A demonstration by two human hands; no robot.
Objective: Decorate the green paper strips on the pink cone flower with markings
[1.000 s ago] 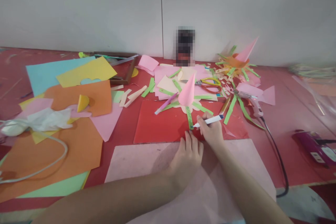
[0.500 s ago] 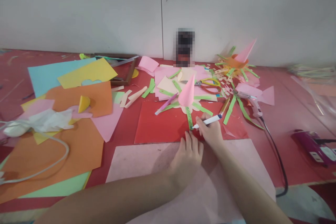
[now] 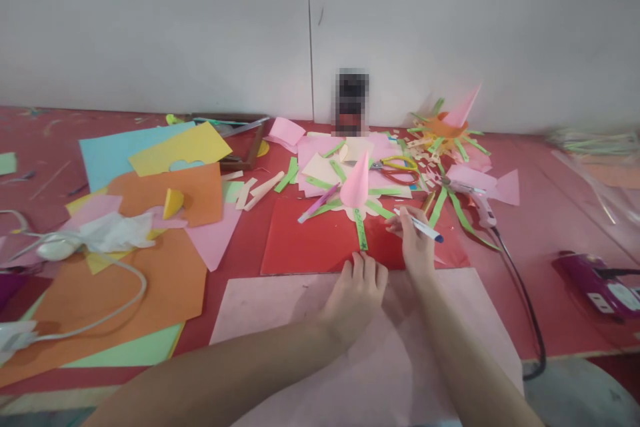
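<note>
white marker (image 3: 425,227) gripped in my right hand (image 3: 418,247), tip near a right-hand green strip (image 3: 380,208), my left hand (image 3: 356,290) loosely spread, fingertips at a marked green strip's (image 3: 361,230) lower end, pink cone (image 3: 355,185) just beyond, red board (image 3: 295,240) beneath

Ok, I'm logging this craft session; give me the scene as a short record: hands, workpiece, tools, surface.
Left hand: fingertips at the near end of the marked green strip; contact unclear
Right hand: holding a white marker, clear of that strip
Workpiece: pink paper cone, green strips spreading around its base
Tools nearby: scissors, glue gun
Surface: red board beneath the marked strip
</note>
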